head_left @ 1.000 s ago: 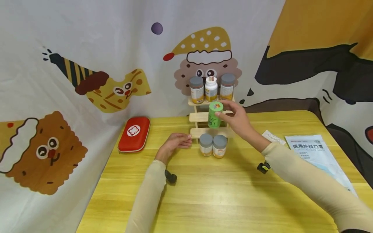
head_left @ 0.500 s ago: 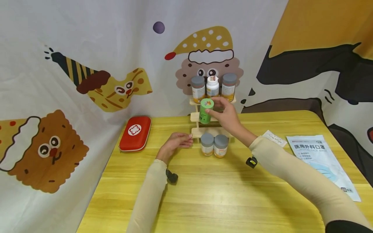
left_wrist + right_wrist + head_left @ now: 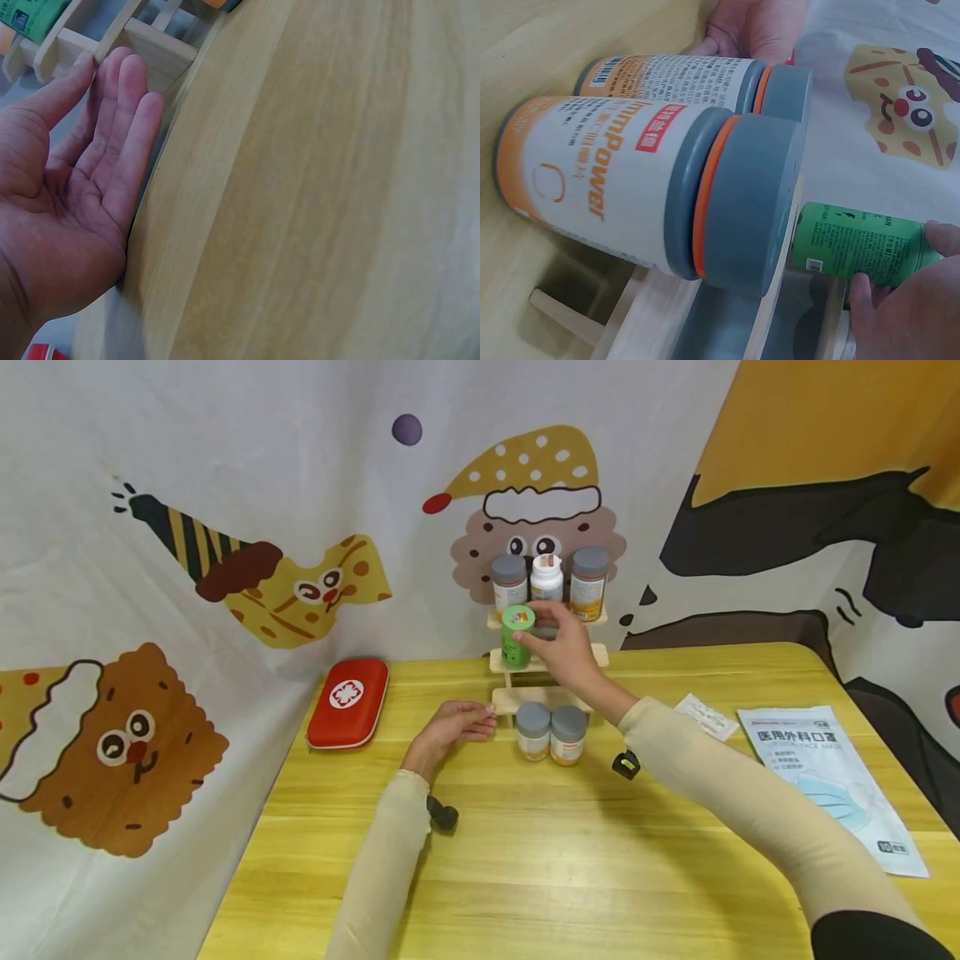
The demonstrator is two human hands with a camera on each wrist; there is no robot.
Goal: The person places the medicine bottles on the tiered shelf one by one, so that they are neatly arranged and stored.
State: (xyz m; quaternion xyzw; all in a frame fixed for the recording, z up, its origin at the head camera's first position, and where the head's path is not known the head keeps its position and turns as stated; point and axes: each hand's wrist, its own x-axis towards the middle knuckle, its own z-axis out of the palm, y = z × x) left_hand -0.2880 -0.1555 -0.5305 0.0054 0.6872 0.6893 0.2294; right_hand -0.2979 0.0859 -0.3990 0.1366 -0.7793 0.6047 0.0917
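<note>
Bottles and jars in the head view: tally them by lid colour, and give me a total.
Grey lids, jars: 4
White lid, bottle: 1
Green lid, canister held in the right hand: 1
Total: 6

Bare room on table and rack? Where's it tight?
Free: yellow wooden table between beige sleeves, in front of the paired grey-lidded white jars; also the strip between red zippered case and left hand. Pale wooden rack's lowest step looks bare. Tight: its top step, three capped bottles abreast; around its middle step, right hand holding green cylinder.
</note>
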